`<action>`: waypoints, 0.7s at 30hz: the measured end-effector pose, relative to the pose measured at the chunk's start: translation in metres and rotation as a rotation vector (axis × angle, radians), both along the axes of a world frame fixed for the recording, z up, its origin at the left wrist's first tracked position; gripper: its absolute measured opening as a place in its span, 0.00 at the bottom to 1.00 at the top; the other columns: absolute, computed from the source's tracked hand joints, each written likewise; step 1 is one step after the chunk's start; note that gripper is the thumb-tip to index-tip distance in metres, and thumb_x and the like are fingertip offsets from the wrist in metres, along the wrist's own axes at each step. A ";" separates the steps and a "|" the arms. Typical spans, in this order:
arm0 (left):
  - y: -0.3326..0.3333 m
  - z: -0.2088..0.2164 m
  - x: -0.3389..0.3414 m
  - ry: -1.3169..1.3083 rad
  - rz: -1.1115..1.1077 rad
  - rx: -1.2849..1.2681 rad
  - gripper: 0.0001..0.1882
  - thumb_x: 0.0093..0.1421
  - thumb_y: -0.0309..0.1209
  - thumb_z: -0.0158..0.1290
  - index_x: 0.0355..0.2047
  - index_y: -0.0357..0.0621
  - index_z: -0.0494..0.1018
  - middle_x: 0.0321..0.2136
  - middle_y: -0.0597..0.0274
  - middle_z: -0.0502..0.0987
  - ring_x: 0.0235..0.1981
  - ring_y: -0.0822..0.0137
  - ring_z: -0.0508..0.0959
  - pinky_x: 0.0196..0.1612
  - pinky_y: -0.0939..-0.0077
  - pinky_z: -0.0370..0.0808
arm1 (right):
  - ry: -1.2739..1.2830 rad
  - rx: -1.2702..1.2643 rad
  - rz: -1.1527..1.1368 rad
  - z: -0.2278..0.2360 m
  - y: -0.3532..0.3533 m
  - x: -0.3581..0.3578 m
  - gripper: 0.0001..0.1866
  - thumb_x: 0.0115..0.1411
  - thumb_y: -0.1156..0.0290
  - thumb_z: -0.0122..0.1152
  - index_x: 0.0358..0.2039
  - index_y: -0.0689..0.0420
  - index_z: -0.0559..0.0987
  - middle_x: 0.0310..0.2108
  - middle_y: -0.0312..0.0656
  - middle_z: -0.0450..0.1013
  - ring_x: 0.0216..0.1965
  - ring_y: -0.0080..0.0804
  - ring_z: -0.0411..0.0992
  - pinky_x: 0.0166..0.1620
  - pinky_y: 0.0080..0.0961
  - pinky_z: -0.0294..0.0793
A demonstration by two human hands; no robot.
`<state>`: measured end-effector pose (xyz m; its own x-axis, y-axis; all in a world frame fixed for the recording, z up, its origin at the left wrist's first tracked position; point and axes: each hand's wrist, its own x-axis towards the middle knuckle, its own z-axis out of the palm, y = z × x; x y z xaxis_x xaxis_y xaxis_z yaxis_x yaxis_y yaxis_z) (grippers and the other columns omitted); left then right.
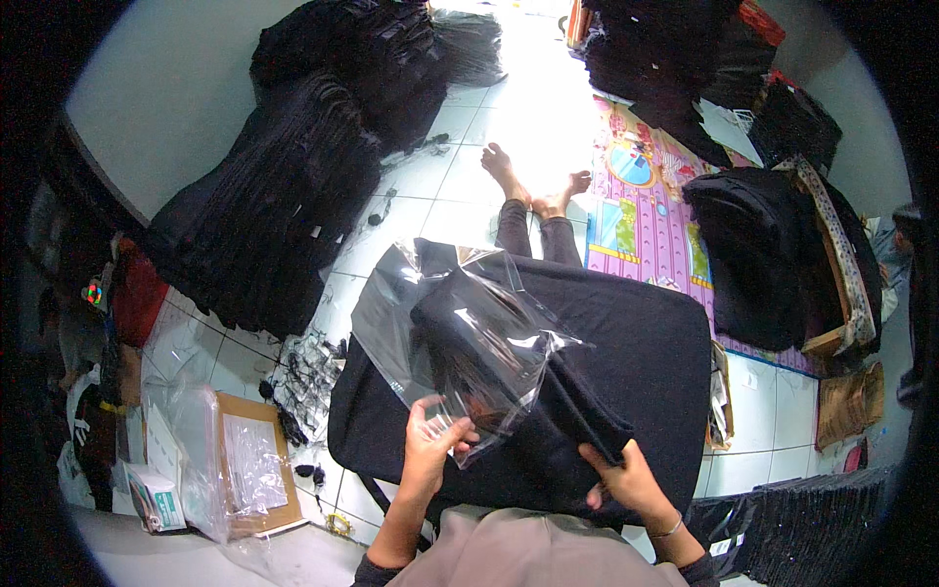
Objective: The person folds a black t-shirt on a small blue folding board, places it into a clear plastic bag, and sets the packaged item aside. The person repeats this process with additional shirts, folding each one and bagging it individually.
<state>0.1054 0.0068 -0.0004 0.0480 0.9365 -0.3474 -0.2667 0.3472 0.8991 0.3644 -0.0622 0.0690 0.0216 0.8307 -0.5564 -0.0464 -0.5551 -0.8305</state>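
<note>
The left hand pinches a clear bag; the right hand, curled closed, grips black cloth partly inside.

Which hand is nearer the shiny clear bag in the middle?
The left hand, holding the clear bag by its edge; the right hand is to the bag's right, on black cloth.

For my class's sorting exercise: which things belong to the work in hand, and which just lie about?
In hand:
clear bag (left hand)
folded black cloth (right hand)
black surface beneath

Apparently lying about:
patterned mat
black scraps
white-and-green box
</note>
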 end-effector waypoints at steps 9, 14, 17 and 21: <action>0.004 0.012 -0.018 -0.147 -0.003 -0.020 0.32 0.55 0.25 0.62 0.54 0.35 0.55 0.26 0.57 0.77 0.22 0.71 0.78 0.22 0.86 0.73 | -0.271 0.801 -0.096 -0.042 0.085 -0.105 0.11 0.65 0.71 0.57 0.36 0.70 0.76 0.20 0.38 0.74 0.17 0.28 0.74 0.17 0.25 0.69; 0.005 0.017 -0.016 -0.119 -0.108 -0.040 0.34 0.55 0.22 0.60 0.57 0.38 0.54 0.27 0.53 0.78 0.21 0.71 0.78 0.21 0.85 0.73 | 0.091 0.459 -0.328 -0.046 0.091 -0.050 0.10 0.66 0.70 0.54 0.38 0.65 0.72 0.18 0.38 0.70 0.14 0.25 0.72 0.14 0.23 0.72; 0.003 0.016 0.002 -0.048 -0.212 -0.043 0.32 0.57 0.23 0.59 0.57 0.36 0.53 0.27 0.52 0.79 0.24 0.69 0.80 0.24 0.84 0.75 | 0.173 0.463 -0.444 -0.060 0.064 0.000 0.10 0.65 0.69 0.55 0.41 0.62 0.69 0.21 0.40 0.71 0.11 0.22 0.67 0.14 0.23 0.74; -0.006 0.014 0.048 -0.057 -0.384 -0.028 0.30 0.60 0.24 0.57 0.57 0.37 0.52 0.28 0.52 0.79 0.26 0.67 0.81 0.30 0.78 0.77 | -0.066 0.528 -0.762 -0.077 0.029 0.017 0.14 0.63 0.72 0.59 0.44 0.57 0.64 0.29 0.35 0.68 0.25 0.19 0.68 0.27 0.19 0.73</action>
